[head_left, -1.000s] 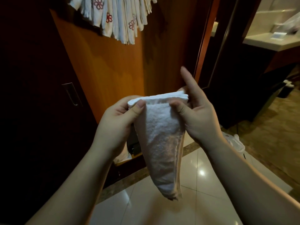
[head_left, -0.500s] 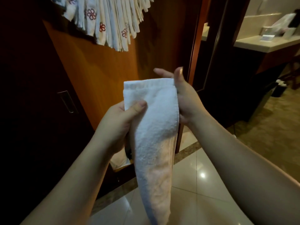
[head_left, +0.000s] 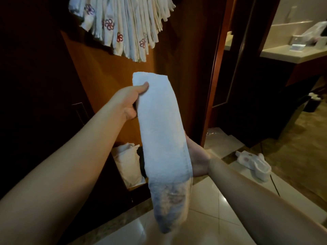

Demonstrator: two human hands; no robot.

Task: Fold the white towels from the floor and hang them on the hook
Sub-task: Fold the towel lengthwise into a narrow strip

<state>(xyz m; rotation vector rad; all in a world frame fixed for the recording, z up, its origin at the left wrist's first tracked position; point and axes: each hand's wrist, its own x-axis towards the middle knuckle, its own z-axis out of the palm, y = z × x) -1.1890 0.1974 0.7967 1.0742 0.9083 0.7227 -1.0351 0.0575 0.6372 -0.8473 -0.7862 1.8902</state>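
A white towel (head_left: 161,131), folded into a long narrow strip, hangs down in front of me. My left hand (head_left: 130,99) pinches its upper left edge, thumb on the front. My right hand (head_left: 198,160) is behind the strip's lower part, mostly hidden by the cloth; its fingers cannot be seen. Several folded white towels (head_left: 127,25) with flower embroidery hang in a bunch on the wooden wall above; the hook itself is hidden. Another white towel (head_left: 253,162) lies crumpled on the tiled floor at the right.
A wooden panel wall (head_left: 109,80) is straight ahead, with a dark cabinet door at the left. A white bag (head_left: 128,163) leans in a low niche. A doorway at the right opens to a counter (head_left: 290,53). Pale glossy tiles (head_left: 212,209) cover the floor.
My left hand has lifted the towel's top edge higher and farther forward. My right hand left the top edge and dropped behind the towel's lower part. The strip now hangs longer.
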